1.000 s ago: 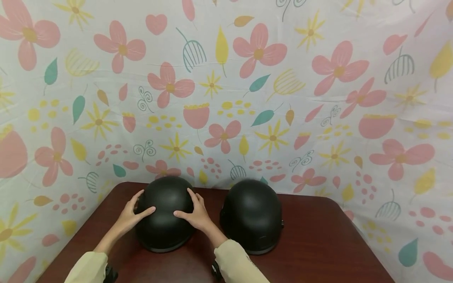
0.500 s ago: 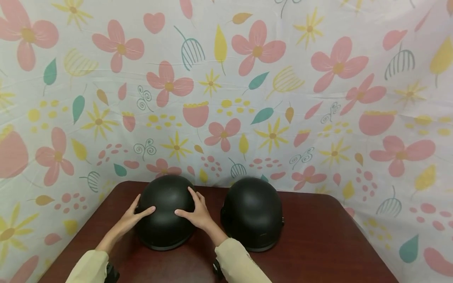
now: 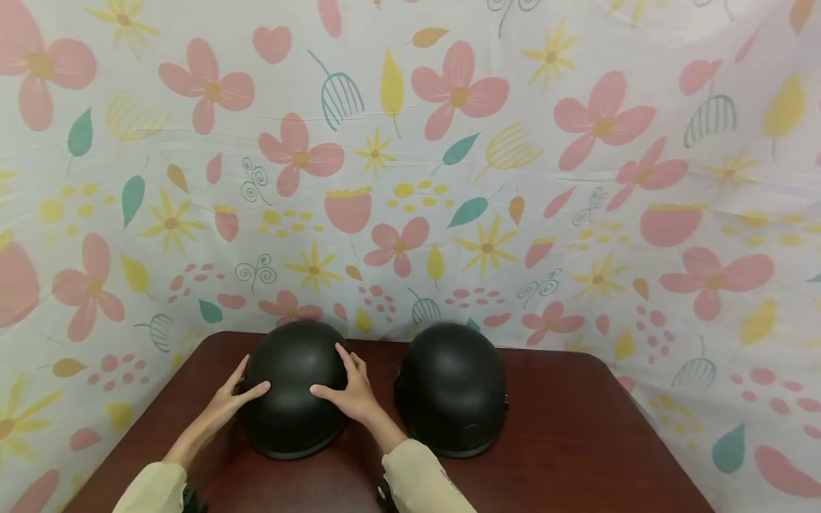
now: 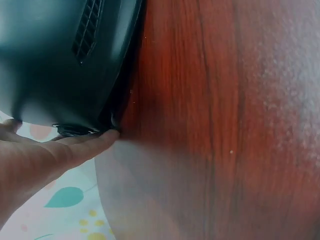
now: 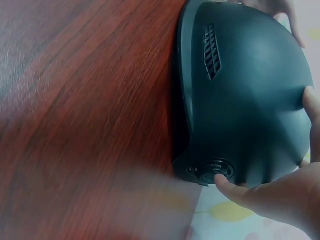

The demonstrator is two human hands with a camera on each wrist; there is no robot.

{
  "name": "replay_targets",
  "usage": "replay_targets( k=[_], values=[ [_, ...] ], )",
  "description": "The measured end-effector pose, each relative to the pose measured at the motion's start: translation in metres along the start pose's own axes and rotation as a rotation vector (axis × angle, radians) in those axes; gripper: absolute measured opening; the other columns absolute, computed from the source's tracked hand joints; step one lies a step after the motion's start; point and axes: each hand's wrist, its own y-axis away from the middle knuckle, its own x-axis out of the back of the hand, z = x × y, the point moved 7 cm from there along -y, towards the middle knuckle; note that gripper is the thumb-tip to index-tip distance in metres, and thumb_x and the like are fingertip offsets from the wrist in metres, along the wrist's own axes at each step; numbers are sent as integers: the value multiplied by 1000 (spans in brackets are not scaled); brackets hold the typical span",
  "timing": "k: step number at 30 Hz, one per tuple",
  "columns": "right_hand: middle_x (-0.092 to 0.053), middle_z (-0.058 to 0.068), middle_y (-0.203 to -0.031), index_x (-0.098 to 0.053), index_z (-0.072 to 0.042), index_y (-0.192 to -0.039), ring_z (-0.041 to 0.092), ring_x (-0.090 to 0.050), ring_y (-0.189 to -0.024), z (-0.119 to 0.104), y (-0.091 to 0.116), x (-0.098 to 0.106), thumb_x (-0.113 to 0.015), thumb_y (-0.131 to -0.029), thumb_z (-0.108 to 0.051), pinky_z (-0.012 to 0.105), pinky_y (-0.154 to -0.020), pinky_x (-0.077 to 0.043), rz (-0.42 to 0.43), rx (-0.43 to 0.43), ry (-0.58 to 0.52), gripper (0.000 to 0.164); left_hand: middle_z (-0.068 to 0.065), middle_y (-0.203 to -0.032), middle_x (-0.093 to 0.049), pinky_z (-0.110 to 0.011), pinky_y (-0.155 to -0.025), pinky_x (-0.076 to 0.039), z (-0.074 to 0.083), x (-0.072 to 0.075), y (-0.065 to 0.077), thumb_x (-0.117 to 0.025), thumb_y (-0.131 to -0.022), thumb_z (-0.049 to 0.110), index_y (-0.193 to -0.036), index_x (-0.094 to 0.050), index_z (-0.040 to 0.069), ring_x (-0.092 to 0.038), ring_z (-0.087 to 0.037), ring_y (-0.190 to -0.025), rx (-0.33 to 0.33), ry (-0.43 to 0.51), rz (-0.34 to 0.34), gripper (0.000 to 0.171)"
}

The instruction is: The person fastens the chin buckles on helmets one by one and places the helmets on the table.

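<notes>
A smooth black helmet [image 3: 291, 420] stands on the dark red-brown table, dome up, between both hands. Spread along its left side, my left hand [image 3: 221, 406] has its thumb on the shell. The left wrist view shows the fingers of the left hand [image 4: 45, 155] lying fairly straight near the helmet's lower rim, by a small black fitting. My right hand [image 3: 353, 395] touches the right side, thumb and fingers apart. Seen from the right wrist, one finger of the right hand [image 5: 270, 197] meets a round side fitting [image 5: 215, 170], below a grated vent [image 5: 211, 50]. The helmet's far side is hidden.
A second black helmet [image 3: 452, 388] stands close by on the right, just beyond my right forearm. The table [image 3: 577, 442] has rounded back corners and meets a flower-printed cloth [image 3: 410, 171] behind and at both sides.
The head view has shifted slightly, so everything sits a little further left. Both hands stay on the left helmet, which has not visibly moved on the table.
</notes>
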Motion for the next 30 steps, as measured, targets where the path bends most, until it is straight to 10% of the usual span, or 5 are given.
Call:
replay_targets(
  k=[30],
  values=[
    [-20, 17, -159, -27, -32, -155, 49, -29, -141, 3, 9, 7, -76, -83, -38, 67, -103, -36, 95, -25, -80, 87, -23, -153, -17, -64, -100, -39, 20, -4, 4, -57, -96, 44, -157, 9, 31, -21, -47, -141, -5, 66, 73, 91]
  ],
)
